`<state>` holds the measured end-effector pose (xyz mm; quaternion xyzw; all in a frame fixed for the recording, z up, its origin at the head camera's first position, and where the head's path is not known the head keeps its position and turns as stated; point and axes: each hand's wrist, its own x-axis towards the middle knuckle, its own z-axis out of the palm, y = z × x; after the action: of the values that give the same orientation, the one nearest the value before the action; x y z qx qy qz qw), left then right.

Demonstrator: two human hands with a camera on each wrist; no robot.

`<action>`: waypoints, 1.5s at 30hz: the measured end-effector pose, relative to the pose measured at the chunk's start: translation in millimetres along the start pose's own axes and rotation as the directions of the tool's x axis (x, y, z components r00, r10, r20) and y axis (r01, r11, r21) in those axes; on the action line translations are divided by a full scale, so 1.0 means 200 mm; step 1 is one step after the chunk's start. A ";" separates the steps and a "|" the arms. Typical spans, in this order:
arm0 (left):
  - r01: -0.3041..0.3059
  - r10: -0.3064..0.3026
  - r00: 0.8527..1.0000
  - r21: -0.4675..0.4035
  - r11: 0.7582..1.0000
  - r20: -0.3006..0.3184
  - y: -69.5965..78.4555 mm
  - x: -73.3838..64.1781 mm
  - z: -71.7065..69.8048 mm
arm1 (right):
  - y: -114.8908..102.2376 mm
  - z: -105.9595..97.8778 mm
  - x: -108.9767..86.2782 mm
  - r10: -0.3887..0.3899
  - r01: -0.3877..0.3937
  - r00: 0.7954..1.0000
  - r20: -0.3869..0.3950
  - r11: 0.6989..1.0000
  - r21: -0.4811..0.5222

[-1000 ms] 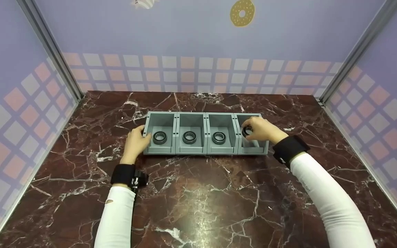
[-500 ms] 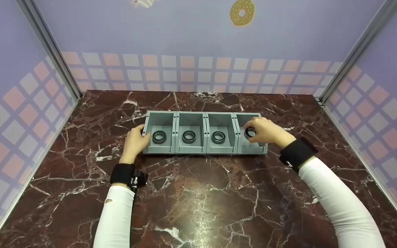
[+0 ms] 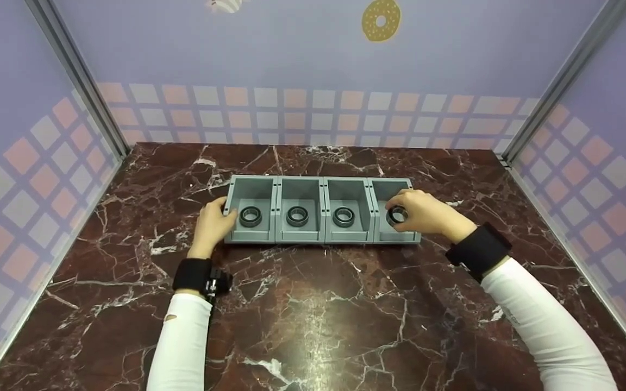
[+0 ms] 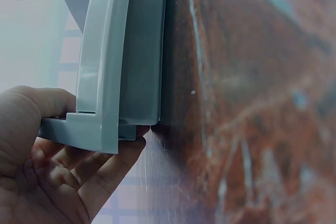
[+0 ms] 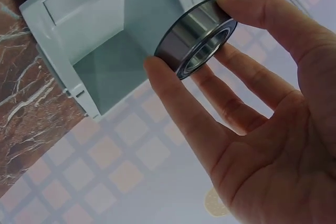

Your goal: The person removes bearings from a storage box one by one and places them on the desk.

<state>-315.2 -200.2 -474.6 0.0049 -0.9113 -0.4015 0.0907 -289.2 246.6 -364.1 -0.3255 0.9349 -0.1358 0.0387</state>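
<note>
Four joined grey bins would be several in a row; the row of grey bins (image 3: 299,237) stands on the marble table. My right hand (image 3: 427,213) pinches a ball bearing (image 5: 197,38) between thumb and fingers, over the rightmost bin (image 5: 107,72). In the right wrist view the bearing is tilted, with its shiny outer ring showing. My left hand (image 3: 214,225) grips the left end wall of the row, thumb inside and fingers outside, as the left wrist view shows. One bearing lies flat in each other bin: a left one (image 3: 250,216), a middle one (image 3: 297,216) and a third (image 3: 343,216).
A dark red marble tabletop (image 3: 313,304) with white veins carries the bins. Behind it rises a lilac back wall (image 3: 302,49) with a checked band, and side walls (image 3: 8,179) flank the table.
My right hand has shifted slightly to the right and toward me with the bearing, staying over the rightmost bin. The left hand keeps its grip on the row's end.
</note>
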 end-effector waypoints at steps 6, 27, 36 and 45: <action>-0.016 0.016 1.000 -0.009 1.000 0.001 0.00 0.00 0.00 | -0.02 -0.02 -0.04 -0.022 0.022 1.000 0.020 1.000 0.009; -0.008 0.009 1.000 -0.015 1.000 0.011 -0.01 -0.01 0.00 | -0.08 0.01 -0.19 -0.023 0.023 1.000 -0.001 0.999 0.022; -0.024 0.024 1.000 -0.018 1.000 0.007 0.01 0.00 0.00 | -0.09 0.05 -0.24 -0.061 0.061 0.998 -0.001 0.997 0.043; -0.004 0.004 1.000 -0.019 1.000 0.005 0.00 0.00 0.00 | -0.11 0.09 -0.29 -0.036 0.036 0.999 0.005 0.998 0.060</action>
<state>-315.1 -199.6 -473.8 0.0012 -0.9078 -0.4099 0.0893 -227.3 261.4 -375.5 -0.3415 0.9243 -0.1636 0.0488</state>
